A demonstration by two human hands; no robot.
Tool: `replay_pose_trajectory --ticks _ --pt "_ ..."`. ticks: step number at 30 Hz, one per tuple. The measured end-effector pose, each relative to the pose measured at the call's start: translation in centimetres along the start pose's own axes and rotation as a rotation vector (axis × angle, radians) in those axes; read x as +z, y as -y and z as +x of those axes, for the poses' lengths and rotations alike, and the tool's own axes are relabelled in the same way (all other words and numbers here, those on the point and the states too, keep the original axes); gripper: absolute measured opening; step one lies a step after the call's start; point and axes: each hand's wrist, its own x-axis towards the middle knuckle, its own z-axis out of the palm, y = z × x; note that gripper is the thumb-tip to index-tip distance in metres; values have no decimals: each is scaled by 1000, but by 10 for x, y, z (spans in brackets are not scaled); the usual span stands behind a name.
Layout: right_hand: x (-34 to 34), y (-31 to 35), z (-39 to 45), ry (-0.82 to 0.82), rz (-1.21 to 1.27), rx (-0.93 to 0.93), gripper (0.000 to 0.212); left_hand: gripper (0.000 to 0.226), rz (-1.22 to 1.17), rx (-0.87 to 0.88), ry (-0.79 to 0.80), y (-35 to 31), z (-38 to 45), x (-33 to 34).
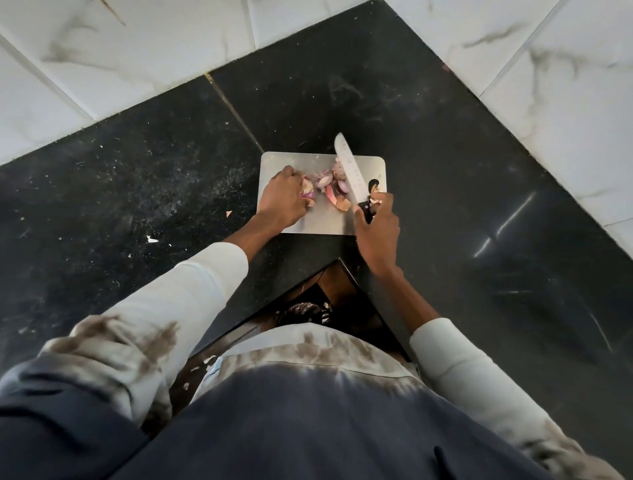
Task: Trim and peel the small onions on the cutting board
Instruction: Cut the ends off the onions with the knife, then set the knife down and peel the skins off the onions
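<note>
Cutting board (308, 222): pale, rectangular with rounded corners, lay on the black stone counter (428, 144) in the inner corner of an L-shaped worktop; a dark hanging hole showed near its 3 o'clock edge

Small onions (323, 181): purple-skinned, grouped at the middle of the board, several cut open and showing pale flesh; exact count could not be told

Held onion (69, 0): see next line

Left-hand onion (308, 192): lay at 9 o'clock of the group, partly covered by the hand, purple with a pale cut face

Left hand (282, 195): rested at the board's 9 o'clock side, fingers curled down round the left-hand onion, knuckles uppermost

Right hand (376, 226): at the board's 4 o'clock corner, fingers wrapped tight round the knife's dark handle, thumb raised near the bolster

Knife (349, 168): long pale blade pointed toward 11 o'clock, tip past the board's far edge, blade passing just beside the onions at their 3 o'clock side; whether it touched them could not be told

Peelings (342, 204): tan and pink skins lay on the board at 6 o'clock of the group

Scraps (152, 239): pale flecks were scattered on the counter at 8 o'clock of the board

Wall tiles (137, 51): white, grey-veined, bordered the counter at 12 and 2 o'clock

Sleeves (205, 281): white, pushed up the forearms, brown-stained near the elbows
</note>
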Motion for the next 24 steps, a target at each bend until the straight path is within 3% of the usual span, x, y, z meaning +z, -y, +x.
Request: replay_pose_trajectory --ticks 3,9,24 --pt "-16 -12 18 -61 -10 41 32 43 1 -1 2 0 0 -1" --pt "-32 -49 43 -169 -81 123 31 43 4 -2 -10 -2 1 0" --pt "-32 -57 59 -227 -150 215 32 55 31 8 12 -3 -1 -2"
